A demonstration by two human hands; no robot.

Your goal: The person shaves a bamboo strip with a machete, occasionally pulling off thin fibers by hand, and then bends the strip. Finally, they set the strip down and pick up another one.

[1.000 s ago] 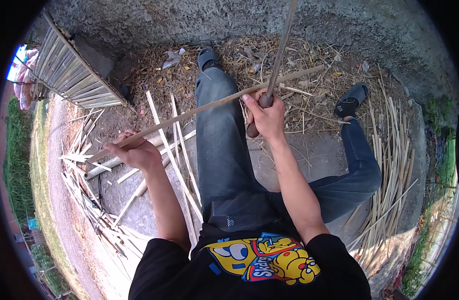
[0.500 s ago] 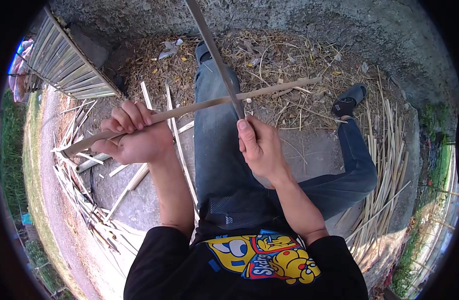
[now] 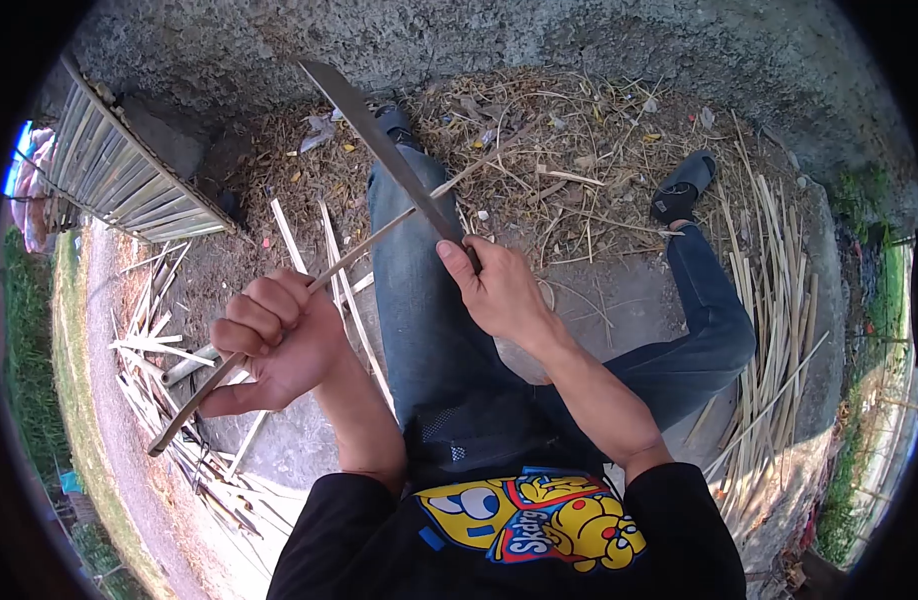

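My left hand (image 3: 284, 340) is closed round a long, narrow bamboo strip (image 3: 364, 247). One end of the strip sticks out below the fist at the lower left, and the other rises toward the upper right over my thigh. My right hand (image 3: 504, 290) grips a machete (image 3: 374, 135) near the base of its blade, the thumb laid along it; the handle is mostly hidden by the palm. The dark blade slants up and left, crossing the strip just above my right hand. The two appear to touch there.
Split bamboo strips lie in a pile (image 3: 769, 330) on the right and another pile (image 3: 169, 365) on the left. A slatted bamboo panel (image 3: 144, 165) leans at the upper left. Dry leaves and shavings (image 3: 569, 150) cover the ground before a rough wall (image 3: 499, 40). My legs (image 3: 424, 290) are spread.
The bamboo strip has turned steeper and is seen more edge-on, its near end lower. The machete has tilted further left, and my right hand has shifted slightly left and down.
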